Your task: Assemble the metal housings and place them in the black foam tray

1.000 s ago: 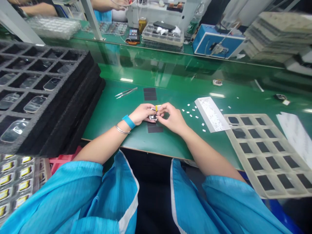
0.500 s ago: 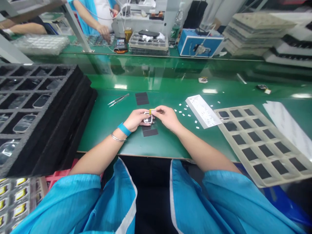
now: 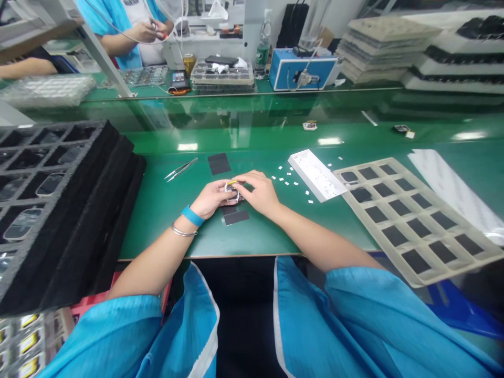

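Observation:
My left hand (image 3: 210,200) grips a small white-framed electronic housing (image 3: 234,199), roughly the size of a watch case. At its upper edge shows a small yellow-edged part (image 3: 232,182), possibly a battery. My right hand (image 3: 260,193) has its fingers closed at that part, over the housing; the fingertips partly hide the contact. Beneath the hands lie dark rectangular sheets (image 3: 238,217). Another black sheet (image 3: 219,164) is just beyond, with metal tweezers (image 3: 181,169) to its left. Small white pieces (image 3: 286,183) are scattered to the right of my right hand.
A white box (image 3: 317,176) of white bits stands right, beside a beige compartment tray (image 3: 372,231). Stacked black foam trays (image 3: 98,210) rise at left. Across the bench are a blue case (image 3: 285,71) and a co-worker's hands (image 3: 151,30).
My right fingers have come in over the housing, and the yellow-edged part now lies flatter against it. The whole view has shifted slightly. The co-worker's hand has risen from the bench.

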### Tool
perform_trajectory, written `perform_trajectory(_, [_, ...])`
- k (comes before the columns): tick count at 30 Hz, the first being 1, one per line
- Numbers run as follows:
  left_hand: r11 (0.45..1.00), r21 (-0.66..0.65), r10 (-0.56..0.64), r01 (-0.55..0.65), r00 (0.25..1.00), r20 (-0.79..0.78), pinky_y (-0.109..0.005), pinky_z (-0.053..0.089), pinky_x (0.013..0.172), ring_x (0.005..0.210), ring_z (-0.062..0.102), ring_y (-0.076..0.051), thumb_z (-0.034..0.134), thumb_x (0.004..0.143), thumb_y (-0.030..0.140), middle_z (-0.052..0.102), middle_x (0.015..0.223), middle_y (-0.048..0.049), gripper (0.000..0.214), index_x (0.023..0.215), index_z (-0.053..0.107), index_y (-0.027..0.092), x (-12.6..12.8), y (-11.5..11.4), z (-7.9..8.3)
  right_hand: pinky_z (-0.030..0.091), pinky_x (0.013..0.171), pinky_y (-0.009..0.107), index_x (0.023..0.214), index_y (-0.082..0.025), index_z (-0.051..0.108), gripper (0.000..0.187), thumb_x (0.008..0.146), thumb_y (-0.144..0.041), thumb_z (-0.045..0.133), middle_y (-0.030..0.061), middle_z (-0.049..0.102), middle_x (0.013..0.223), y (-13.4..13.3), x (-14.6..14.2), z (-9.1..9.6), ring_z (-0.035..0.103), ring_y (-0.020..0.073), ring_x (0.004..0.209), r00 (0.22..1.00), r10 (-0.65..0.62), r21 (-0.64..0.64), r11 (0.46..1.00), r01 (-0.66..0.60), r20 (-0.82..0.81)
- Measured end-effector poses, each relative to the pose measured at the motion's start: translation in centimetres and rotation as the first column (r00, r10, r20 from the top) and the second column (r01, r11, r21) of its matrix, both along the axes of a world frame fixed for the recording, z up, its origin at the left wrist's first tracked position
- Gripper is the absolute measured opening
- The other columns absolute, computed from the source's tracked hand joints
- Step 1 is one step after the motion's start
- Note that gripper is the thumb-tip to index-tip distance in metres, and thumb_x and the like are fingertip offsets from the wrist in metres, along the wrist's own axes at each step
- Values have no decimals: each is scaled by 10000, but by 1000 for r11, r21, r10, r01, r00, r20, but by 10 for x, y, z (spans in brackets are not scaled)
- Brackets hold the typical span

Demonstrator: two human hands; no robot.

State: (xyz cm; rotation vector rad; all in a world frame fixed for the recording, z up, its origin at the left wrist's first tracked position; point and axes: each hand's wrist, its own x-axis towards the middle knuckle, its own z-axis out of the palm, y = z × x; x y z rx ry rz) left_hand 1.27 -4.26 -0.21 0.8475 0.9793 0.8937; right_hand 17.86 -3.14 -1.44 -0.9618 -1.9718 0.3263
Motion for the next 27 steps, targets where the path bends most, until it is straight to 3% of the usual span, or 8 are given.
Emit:
perform_trajectory(8, [999,11,35,-34,997,-69,-220,566,559,611,672,-138,735,612,106,675,691,-23,273,880,678,116,2,-2,8,434,956,391,1139,-193,676,231,951,-245,551,46,749,964,-4,-2,-2,664,181,909,997,10,64,998,-15,76])
perform_trajectory(15, [998,-36,40,-42,998,-54,-208,554,537,585,662,-135,710,679,137,676,666,-37,184,861,695,114,2,-3,8,363,1083,453,913,-198,669,135,944,-259,552,18,735,885,-7,-4,0,657,167,834,992,-53,104,994,41,114])
perform_trajectory(18, [998,-47,42,-41,999,7,-228,583,615,633,661,-120,697,685,93,696,734,-32,231,914,709,121,1,-2,7,324,1114,510,927,-204,682,169,952,-231,517,17,716,833,-9,-2,2,645,170,823,980,-50,172,985,16,194])
perform_trajectory(22, [993,-109,65,-45,982,179,-310,593,829,818,689,-147,630,701,45,722,909,-61,312,995,706,115,-3,1,8,214,1171,570,986,-218,703,235,967,-173,474,11,720,835,-8,-1,3,630,176,857,960,-24,241,969,-46,280])
perform_trajectory(27, [991,-91,118,-102,975,188,-285,578,860,816,683,-123,653,773,113,725,955,-66,253,1022,699,127,-4,2,11,168,1185,599,989,-244,724,226,961,-168,513,11,729,1044,-1,-1,2,595,181,974,953,16,153,986,-66,303])
